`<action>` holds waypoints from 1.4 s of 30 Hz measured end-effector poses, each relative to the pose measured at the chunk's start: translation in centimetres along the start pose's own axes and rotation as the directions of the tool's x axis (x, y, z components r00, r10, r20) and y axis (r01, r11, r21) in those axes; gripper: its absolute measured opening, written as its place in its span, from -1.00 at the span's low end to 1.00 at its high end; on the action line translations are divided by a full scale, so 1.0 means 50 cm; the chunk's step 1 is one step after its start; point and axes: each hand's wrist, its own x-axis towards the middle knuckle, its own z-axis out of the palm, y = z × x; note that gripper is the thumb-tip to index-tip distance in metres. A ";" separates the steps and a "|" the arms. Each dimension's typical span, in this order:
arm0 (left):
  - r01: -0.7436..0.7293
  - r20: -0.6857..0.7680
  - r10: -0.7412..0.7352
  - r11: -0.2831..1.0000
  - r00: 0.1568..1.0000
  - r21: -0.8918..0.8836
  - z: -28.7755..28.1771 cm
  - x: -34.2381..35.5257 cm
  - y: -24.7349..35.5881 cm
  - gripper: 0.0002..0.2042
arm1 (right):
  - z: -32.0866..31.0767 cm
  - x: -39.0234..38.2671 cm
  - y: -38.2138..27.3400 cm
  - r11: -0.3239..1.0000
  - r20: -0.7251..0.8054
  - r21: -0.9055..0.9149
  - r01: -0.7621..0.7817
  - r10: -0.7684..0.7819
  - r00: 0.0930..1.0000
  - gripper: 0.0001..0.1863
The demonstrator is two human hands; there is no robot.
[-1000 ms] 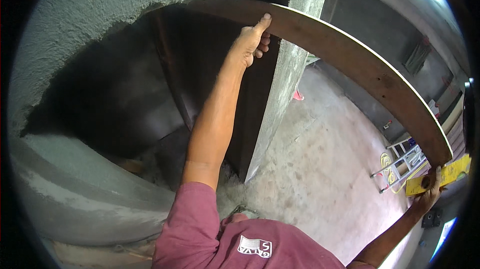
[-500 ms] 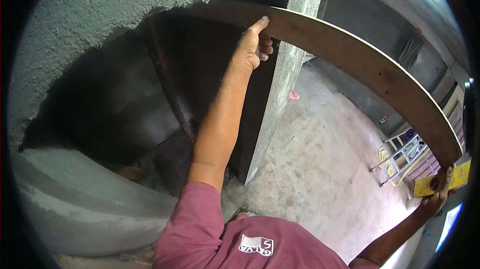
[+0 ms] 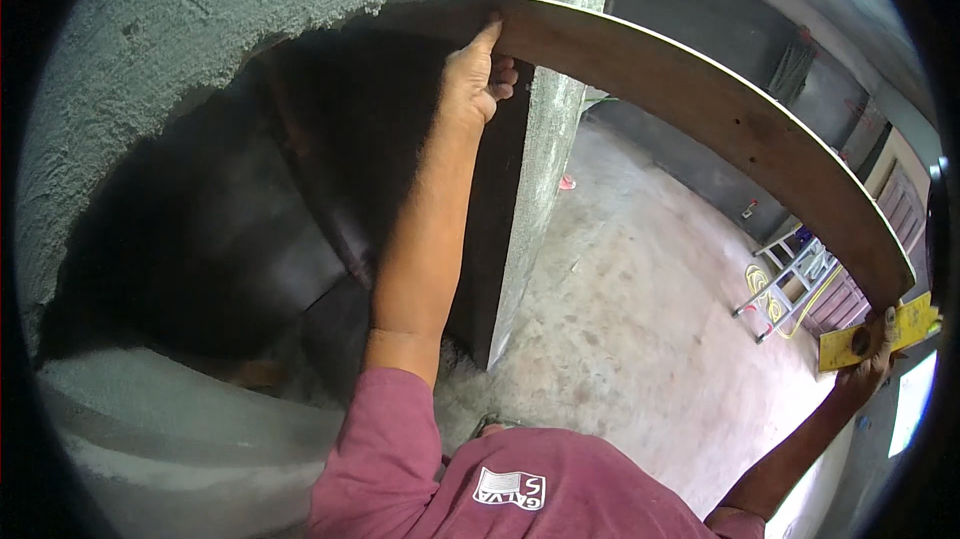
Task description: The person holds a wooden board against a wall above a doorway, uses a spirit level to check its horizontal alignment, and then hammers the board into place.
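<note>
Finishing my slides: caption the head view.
Left hand touches a board crossing a pillar; right hand grips a yellow tool near the board's end.

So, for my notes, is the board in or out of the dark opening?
Partly in: the board runs into shadow at left; the rest is outside.

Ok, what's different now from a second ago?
Mostly the view: the concrete post sits farther left in the picture and the ladder higher, probably from head movement. Nothing was newly grasped or released. The left hand stays on the brown board, and the right hand keeps the yellow tool at the board's end.
</note>
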 end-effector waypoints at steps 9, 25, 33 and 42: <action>-0.124 -0.017 0.123 0.986 0.992 -0.109 0.035 -0.042 0.007 -0.61 | 0.082 -0.020 -0.050 0.991 -0.023 0.110 -0.069 0.072 0.997 -0.73; -0.392 0.060 0.389 0.919 0.919 0.043 0.037 -0.040 -0.016 -0.39 | 0.013 0.018 -0.024 0.987 0.069 -0.044 -0.151 0.154 0.986 -0.62; -0.324 0.069 0.318 0.941 0.946 0.097 0.044 -0.026 -0.027 -0.26 | -0.082 0.100 -0.104 0.949 0.185 -0.282 0.139 -0.088 0.979 -0.39; -0.326 0.044 0.323 0.935 0.945 0.142 0.033 -0.029 -0.013 -0.36 | 0.051 0.200 -0.320 0.988 0.508 -0.122 -0.100 0.148 0.849 -0.28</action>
